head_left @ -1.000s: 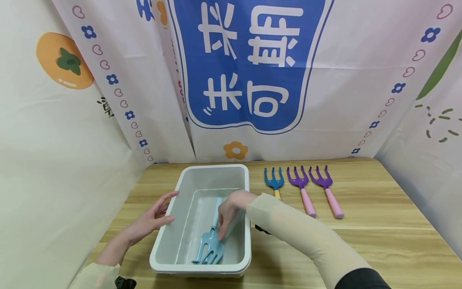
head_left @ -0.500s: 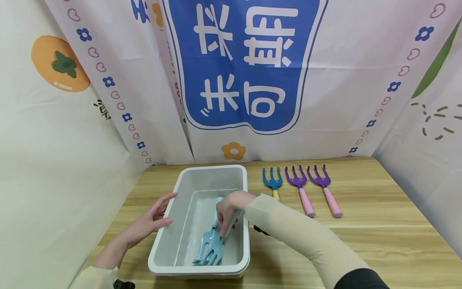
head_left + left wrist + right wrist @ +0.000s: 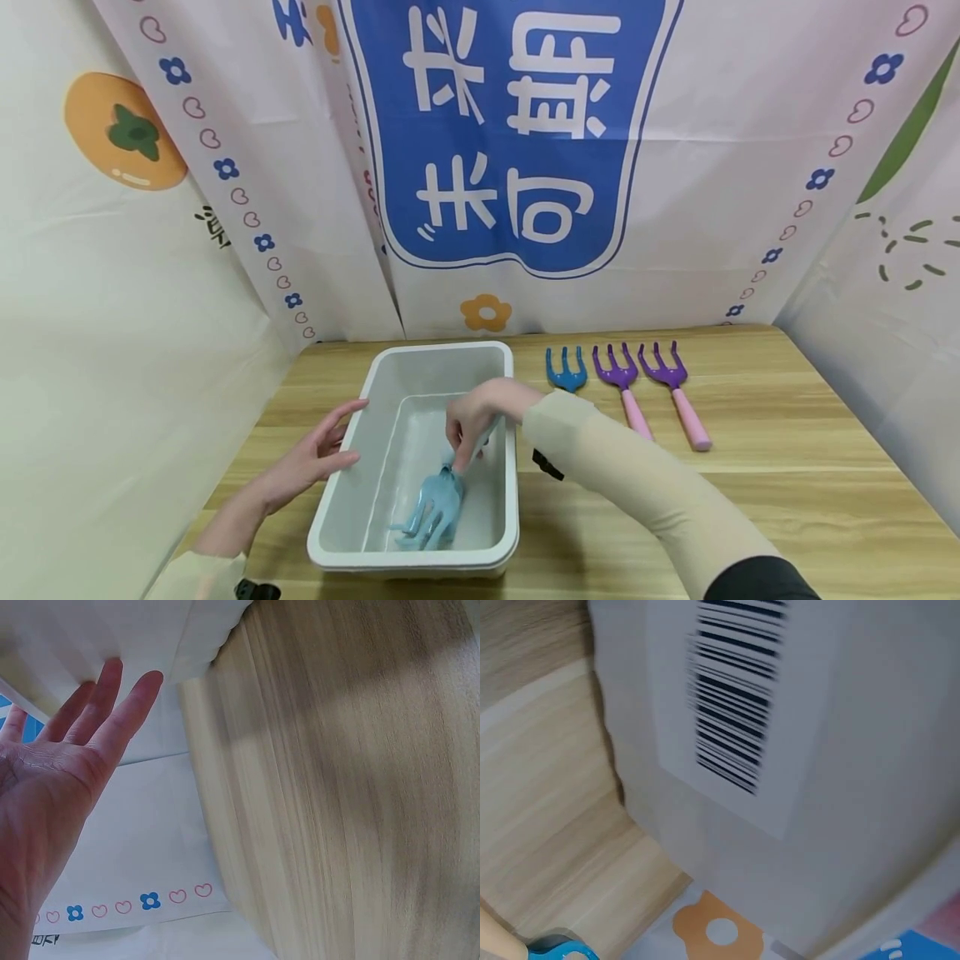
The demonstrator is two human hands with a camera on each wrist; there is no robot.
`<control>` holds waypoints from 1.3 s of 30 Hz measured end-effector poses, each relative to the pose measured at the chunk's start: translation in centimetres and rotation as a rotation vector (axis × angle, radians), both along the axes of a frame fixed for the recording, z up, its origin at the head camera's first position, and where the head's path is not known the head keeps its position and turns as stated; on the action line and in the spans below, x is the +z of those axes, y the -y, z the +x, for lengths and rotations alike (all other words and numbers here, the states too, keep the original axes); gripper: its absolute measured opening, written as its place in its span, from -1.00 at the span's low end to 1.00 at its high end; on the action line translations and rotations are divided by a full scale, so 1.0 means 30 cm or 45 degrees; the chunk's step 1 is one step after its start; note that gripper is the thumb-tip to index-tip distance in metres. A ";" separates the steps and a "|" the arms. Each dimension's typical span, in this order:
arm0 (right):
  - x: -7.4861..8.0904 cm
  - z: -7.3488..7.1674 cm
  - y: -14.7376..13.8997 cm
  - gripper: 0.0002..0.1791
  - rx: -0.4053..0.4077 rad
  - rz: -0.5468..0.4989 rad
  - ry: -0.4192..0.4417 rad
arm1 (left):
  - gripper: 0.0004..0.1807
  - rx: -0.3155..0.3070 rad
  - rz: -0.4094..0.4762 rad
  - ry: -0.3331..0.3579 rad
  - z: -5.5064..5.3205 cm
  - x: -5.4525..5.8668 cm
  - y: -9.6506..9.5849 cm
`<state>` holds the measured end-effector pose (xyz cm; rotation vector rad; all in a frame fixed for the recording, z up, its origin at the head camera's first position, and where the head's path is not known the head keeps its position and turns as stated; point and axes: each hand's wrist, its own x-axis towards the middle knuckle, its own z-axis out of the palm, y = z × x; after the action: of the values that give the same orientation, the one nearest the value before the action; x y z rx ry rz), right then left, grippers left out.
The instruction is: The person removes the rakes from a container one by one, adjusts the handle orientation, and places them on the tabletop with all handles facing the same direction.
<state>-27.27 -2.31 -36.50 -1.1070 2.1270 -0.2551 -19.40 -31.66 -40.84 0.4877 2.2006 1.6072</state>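
In the head view, a pale grey plastic bin (image 3: 412,561) stands on the table. My right hand (image 3: 472,417) reaches into it, fingers pointing down and pinching a light blue hand fork (image 3: 438,504) near its neck. A second light blue fork lies overlapped with it, so their blurred tines look merged, and the hand hides most of the handles. My left hand (image 3: 311,457) is at the bin's left rim, its fingers extended. In the left wrist view this hand (image 3: 60,780) has its fingertips against the bin's outer wall.
Right of the bin lie a blue fork (image 3: 566,379), its handle behind the sleeve, and two purple forks (image 3: 617,375) with pink handles. A printed cloth (image 3: 675,283) hangs behind the table. The right wrist view shows a barcode label (image 3: 735,697) on the bin's outside.
My right hand has shifted slightly up and back inside the bin, and the light blue forks have moved, their tines bunching closer. The right sleeve now covers the blue fork's handle. My left hand stays put.
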 end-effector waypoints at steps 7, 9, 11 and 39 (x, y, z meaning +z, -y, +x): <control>0.047 -0.004 -0.024 -0.76 0.063 -0.132 0.022 | -0.23 -0.002 -0.010 0.005 0.002 -0.004 -0.002; 0.064 0.001 -0.033 -0.77 0.070 -0.166 0.021 | -0.23 -0.006 -0.009 0.005 0.003 -0.004 -0.003; 0.082 0.003 -0.044 -0.77 0.084 -0.197 0.017 | -0.23 -0.010 -0.004 0.006 0.004 -0.004 -0.003; 0.227 -0.001 -0.362 -0.83 -0.072 -0.550 -0.022 | -0.24 -0.013 0.011 0.009 0.000 -0.002 -0.001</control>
<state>-27.29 8.54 -29.70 -1.2898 2.1773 -0.7622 -19.40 -31.65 -40.92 0.4944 2.1839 1.6113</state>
